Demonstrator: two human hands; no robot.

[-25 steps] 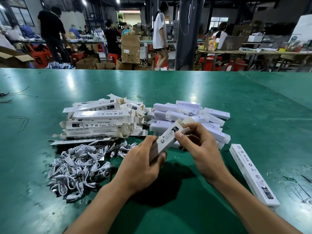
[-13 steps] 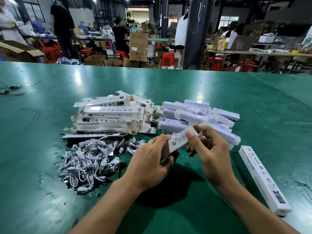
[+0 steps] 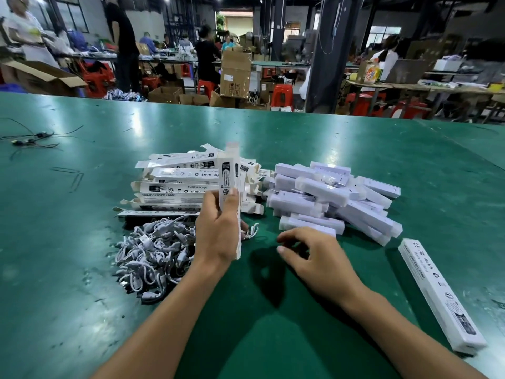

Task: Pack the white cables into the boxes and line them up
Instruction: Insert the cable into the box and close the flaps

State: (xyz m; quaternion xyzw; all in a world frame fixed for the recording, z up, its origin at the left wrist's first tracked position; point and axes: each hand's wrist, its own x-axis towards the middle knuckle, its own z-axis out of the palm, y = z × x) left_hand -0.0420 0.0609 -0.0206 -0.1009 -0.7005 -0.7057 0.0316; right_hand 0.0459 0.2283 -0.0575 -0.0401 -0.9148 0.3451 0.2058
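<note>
White cables [image 3: 153, 250] lie heaped at 9 o'clock of the left hand [image 3: 217, 231], whose grip wraps 1 upright box [image 3: 228, 181]. At 3 o'clock the right hand [image 3: 314, 253] hovers empty, fingers loosely curled. Snagged cables could drag neighbours; the thin box could buckle.

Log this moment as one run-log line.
left hand: holds box upright | right hand: empty, over table | cables: piled left | single box: far right
</note>
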